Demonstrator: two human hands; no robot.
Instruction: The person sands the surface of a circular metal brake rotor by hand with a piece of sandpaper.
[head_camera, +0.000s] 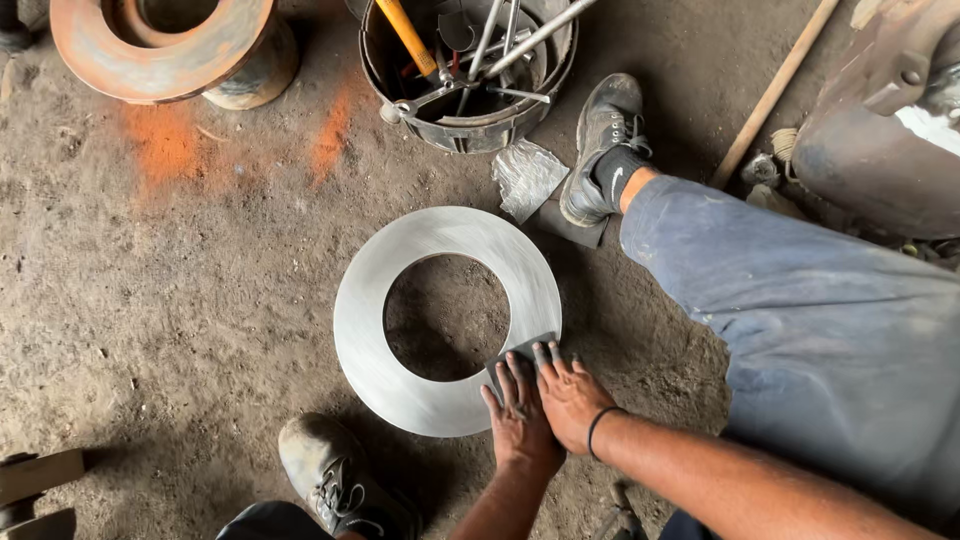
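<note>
Ring (400, 300), flat and steel-grey, lies on the dirt floor (180, 290). Both hands press a dark abrasive sheet (518, 352) on its near right rim: left hand (520, 415) and right hand (572, 393) flat, fingers spread, side by side. Shoes (600, 140) flank it; a tool bucket (468, 70) stands beyond, a rusty flange (165, 45) at far left.

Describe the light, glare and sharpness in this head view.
Head view: soft, even daylight; the metal ring shows a dull brushed sheen, no harsh glare. Both hands, left and right, are sharp, pressed on a dark abrasive sheet. Shadows lie soft under the ring; the frame edges bend slightly.
</note>
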